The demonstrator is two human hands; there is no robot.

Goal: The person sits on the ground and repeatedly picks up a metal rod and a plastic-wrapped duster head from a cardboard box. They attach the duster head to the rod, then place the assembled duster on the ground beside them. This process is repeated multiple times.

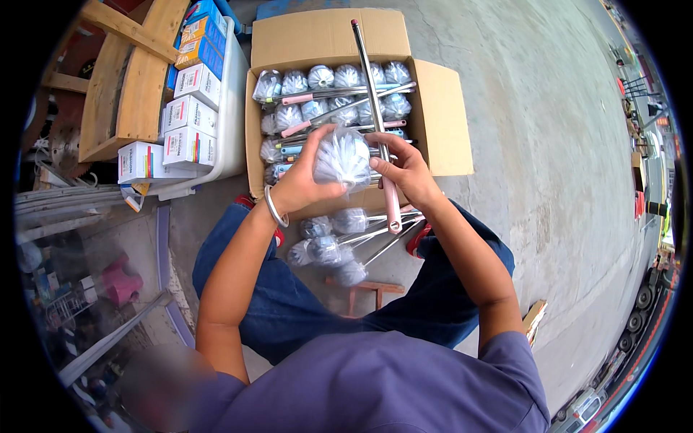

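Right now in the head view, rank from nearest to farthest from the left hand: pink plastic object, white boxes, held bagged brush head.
1. Bagged brush head: in the left hand.
2. White boxes: left of the hand.
3. Pink plastic object: lower left.

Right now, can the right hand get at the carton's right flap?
Probably yes: nothing visible stands between the right hand and the right flap, though that hand holds a pink-handled pole.

Grey concrete floor (563, 180), finely cracked. Wooden frame (133, 86) upper left. Clutter (639, 204) along right edge. Bright light.
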